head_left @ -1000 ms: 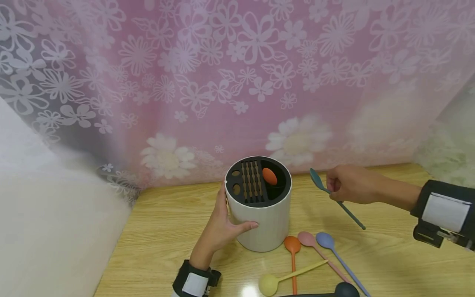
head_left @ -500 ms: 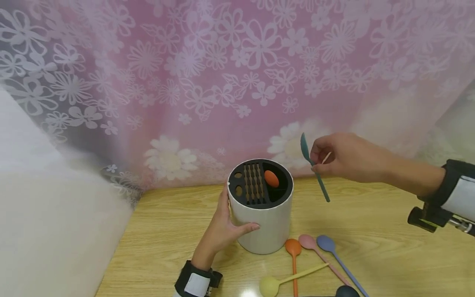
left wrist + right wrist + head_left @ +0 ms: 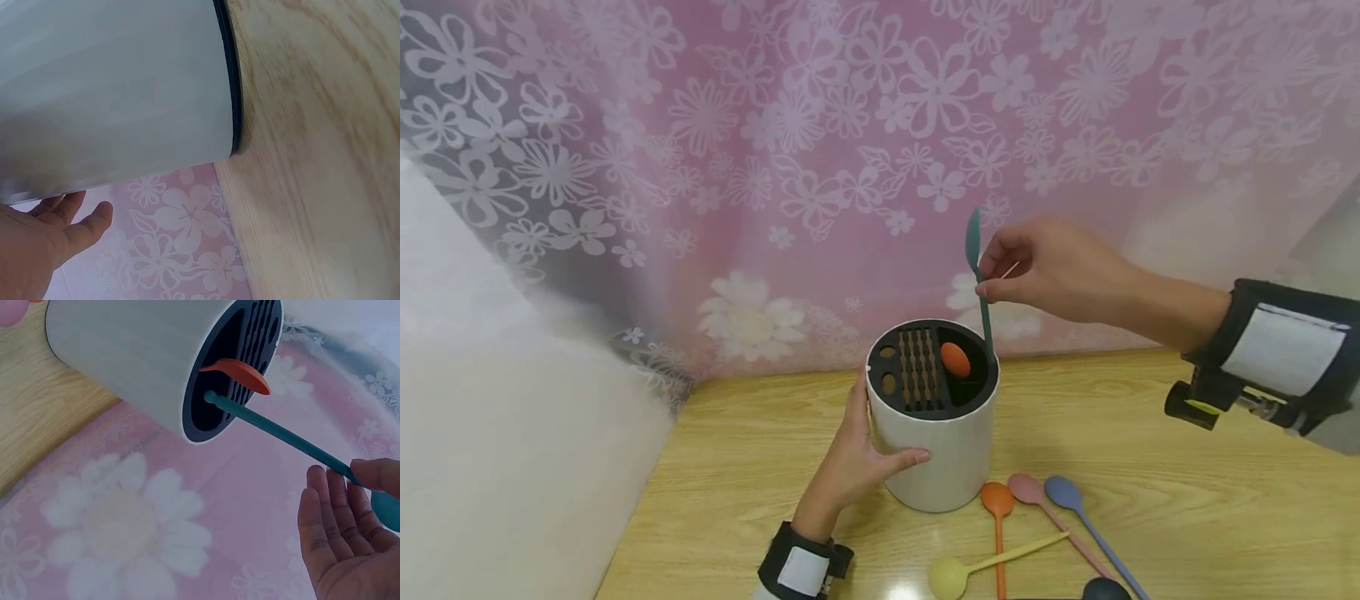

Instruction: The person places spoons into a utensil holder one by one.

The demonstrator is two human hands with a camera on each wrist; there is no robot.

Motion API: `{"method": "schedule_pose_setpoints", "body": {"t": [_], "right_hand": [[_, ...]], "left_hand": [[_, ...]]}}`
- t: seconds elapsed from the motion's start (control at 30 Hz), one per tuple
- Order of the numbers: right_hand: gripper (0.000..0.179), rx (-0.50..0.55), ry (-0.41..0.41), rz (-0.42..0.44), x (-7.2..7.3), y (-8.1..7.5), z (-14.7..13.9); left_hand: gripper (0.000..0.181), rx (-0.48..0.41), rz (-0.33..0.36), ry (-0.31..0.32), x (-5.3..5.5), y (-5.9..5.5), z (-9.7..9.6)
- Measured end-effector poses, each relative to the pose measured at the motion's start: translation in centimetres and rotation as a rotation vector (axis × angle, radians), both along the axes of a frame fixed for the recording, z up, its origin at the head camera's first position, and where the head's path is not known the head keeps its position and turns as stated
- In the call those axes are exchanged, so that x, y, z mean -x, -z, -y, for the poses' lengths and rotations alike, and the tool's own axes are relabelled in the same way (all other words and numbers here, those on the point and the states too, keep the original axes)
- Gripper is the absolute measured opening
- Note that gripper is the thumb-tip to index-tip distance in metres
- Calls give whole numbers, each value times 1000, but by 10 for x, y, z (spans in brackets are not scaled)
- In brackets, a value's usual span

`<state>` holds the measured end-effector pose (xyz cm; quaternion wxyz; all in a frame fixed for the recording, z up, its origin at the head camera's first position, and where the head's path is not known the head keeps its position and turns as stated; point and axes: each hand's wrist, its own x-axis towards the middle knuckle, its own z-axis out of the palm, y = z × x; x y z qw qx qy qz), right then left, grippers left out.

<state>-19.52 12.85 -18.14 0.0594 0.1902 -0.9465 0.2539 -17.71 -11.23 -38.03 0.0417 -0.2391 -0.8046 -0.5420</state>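
Observation:
My right hand (image 3: pixel 1052 271) pinches a teal spoon (image 3: pixel 973 237) just below its bowl, bowl up and handle down. In the right wrist view the handle end of the teal spoon (image 3: pixel 281 431) is at the mouth of the large compartment, near an orange spoon (image 3: pixel 245 375) standing in it. My left hand (image 3: pixel 856 458) holds the side of the white utensil holder (image 3: pixel 940 471), thumb across the front and fingers along the left side. The holder's black top has slots, two round holes and that larger compartment.
On the wooden table (image 3: pixel 737 458), in front and to the right of the holder, lie another orange spoon (image 3: pixel 997 500), a pink spoon (image 3: pixel 1025 488), a blue spoon (image 3: pixel 1063 493), a yellow spoon (image 3: pixel 949 577) and a black utensil (image 3: pixel 1105 589). A flowered pink curtain (image 3: pixel 850 167) hangs behind.
My right hand has carried the teal spoon up and left to the holder, turning it from slanted to nearly upright. The left hand keeps its hold on the holder.

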Motion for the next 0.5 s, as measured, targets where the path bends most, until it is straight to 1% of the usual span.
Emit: {"method": "schedule_pose_setpoints", "body": {"t": [0.13, 0.23, 0.37, 0.5], "right_hand": [[18, 34, -12, 1, 8, 7, 7], [16, 68, -36, 5, 14, 14, 12], [13, 90, -44, 13, 23, 25, 18], [12, 87, -46, 50, 29, 36, 21]], "left_hand": [[117, -6, 5, 5, 1, 0, -1], [117, -11, 2, 9, 3, 3, -1], [119, -3, -13, -6, 13, 17, 0], [121, 4, -21, -23, 21, 31, 2]]}}
